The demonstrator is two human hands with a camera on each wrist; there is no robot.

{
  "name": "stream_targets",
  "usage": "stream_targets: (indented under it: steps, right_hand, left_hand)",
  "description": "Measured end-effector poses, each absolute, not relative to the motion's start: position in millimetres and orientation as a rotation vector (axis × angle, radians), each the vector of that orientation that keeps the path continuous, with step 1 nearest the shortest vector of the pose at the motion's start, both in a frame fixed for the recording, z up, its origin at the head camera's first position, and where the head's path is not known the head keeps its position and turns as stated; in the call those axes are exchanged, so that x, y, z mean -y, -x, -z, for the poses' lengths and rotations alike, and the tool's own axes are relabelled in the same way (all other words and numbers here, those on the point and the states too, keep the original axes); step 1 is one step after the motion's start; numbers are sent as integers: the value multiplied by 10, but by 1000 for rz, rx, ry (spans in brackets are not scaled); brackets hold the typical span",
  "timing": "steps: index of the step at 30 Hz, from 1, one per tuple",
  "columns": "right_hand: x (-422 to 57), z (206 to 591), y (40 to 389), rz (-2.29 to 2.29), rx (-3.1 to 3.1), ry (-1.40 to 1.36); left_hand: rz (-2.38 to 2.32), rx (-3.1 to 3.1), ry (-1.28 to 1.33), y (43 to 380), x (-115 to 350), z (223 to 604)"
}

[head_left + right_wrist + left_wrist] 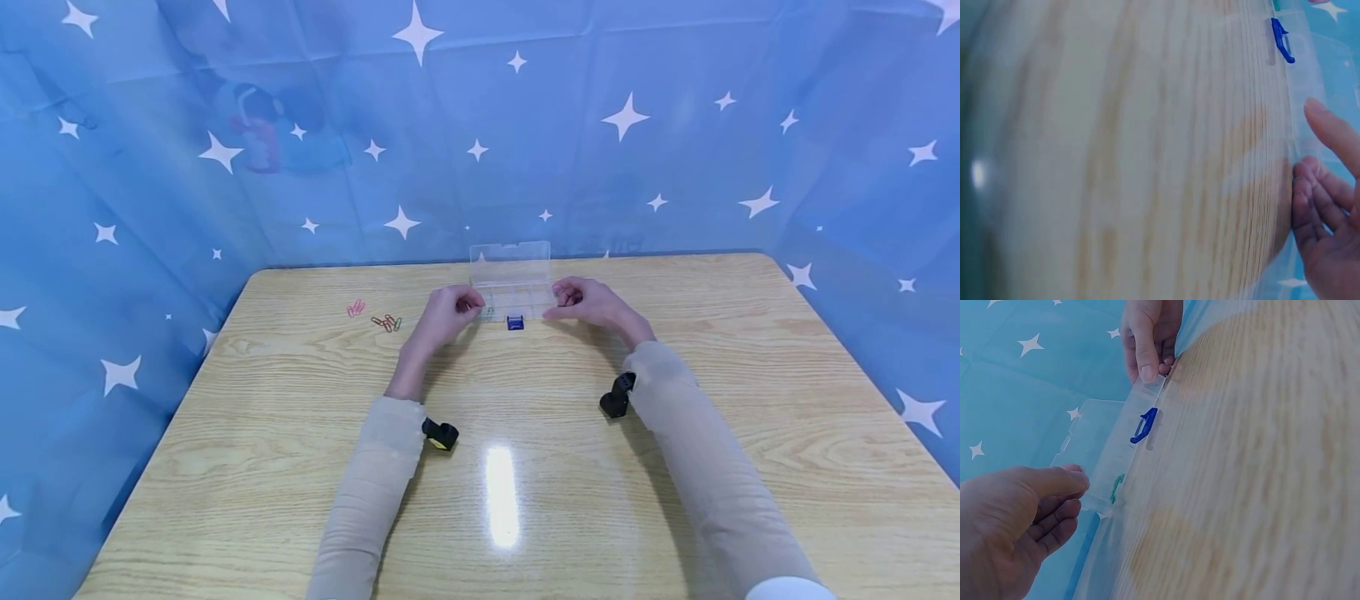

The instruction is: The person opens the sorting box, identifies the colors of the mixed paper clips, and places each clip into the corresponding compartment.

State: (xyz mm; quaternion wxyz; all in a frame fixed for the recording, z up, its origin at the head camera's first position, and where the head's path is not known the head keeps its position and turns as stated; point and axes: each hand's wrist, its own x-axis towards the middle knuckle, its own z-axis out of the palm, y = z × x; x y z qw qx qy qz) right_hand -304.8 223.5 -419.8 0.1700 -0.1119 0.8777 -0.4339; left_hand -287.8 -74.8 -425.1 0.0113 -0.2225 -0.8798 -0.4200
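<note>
You probably steady the clear box near the far edge of the table: left hand nearly closed, its hold I cannot tell; right hand half spread, seemingly empty. Next likely needs pinching red clips.

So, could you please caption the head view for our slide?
A left hand and right hand flank an open clear box, with paper clips loose on the wooden table.
</note>
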Motion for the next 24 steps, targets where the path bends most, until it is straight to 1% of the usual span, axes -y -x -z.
stream_targets:
  steps: [7, 16, 24]
  right_hand:
    - [-2219, 4174, 2998, 1220, -2521, 324]
    - [-2137, 3968, 2908, 1218, -2484, 321]
    - [-2227, 4199, 3013, 1231, -2518, 335]
  left_hand:
    - [1362, 2715, 655, 2872, 808, 4250]
    - [1375, 2712, 634, 2869, 900, 4252]
    - [1363, 2715, 600, 2862, 1018, 4250]
